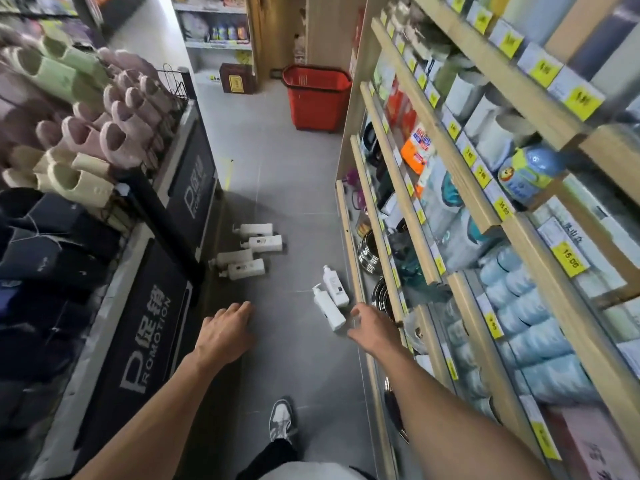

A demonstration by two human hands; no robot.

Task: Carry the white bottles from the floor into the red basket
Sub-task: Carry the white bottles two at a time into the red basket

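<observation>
Head view: red basket point(317, 98) stood upright on the floor point(277, 161) at the far end of the aisle, close to the end of the wooden shelving point(391, 178) on the right. Its contents couldn't be made out from this angle.

Six white bottles, all lying on their sides on the floor, well apart from the basket:
- four pump bottles clustered on the left against the foot of the promotion stand point(152, 334): the farthest bottle point(257, 229), second bottle point(266, 243), third bottle point(236, 258) and fourth bottle point(246, 269), the last two touching
- right-side pair by the foot of the shelving: rear bottle point(336, 285) and near bottle point(328, 308), side by side

Left hand point(228, 327) was out over the floor, fingers relaxed and spread, holding nothing. Right hand point(370, 323) was also released, with fingers splayed. It sat just beside the base of the near bottle with no grip on it.

Room: a narrow shop aisle with grey floor tiles. Slippers point(114, 133) were racked on the left above black "PROMOTION" panels. On the right, the shelves were packed with goods and carried yellow price tags point(568, 261), with steel bowls point(367, 251) on the bottom level. A brown box point(237, 83) stood on the floor left of the basket. One sneaker point(282, 419) was visible at the bottom of frame.
</observation>
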